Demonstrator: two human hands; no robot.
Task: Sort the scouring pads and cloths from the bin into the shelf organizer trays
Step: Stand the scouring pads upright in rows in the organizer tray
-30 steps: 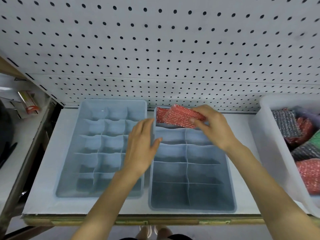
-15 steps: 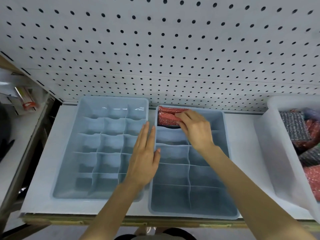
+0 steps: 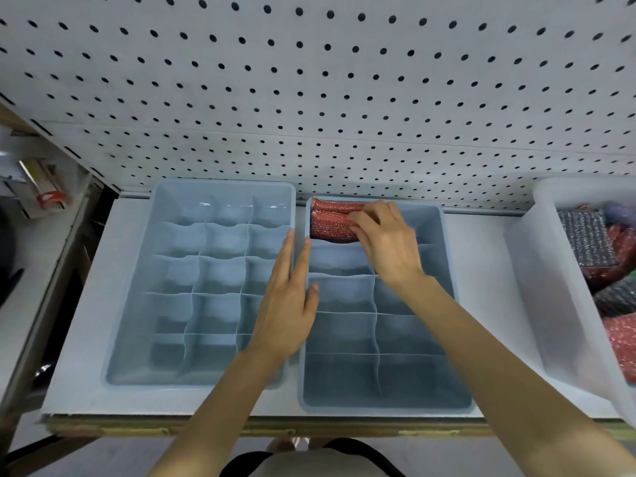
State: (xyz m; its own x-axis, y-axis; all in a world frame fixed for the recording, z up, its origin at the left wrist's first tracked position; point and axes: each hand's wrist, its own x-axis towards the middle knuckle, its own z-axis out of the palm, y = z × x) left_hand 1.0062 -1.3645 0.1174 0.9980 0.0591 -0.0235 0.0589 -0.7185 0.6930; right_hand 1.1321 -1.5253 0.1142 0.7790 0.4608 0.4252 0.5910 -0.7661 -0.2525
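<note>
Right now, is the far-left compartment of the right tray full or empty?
Full: red scouring pads fill it side to side; the right hand holds their right end.

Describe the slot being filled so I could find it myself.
Below the white pegboard, find the right blue tray, the one with bigger cells. Its back left cell, nearest the pegboard, is the one. It alone holds red scouring pads, under the curled fingers of the right hand.
</note>
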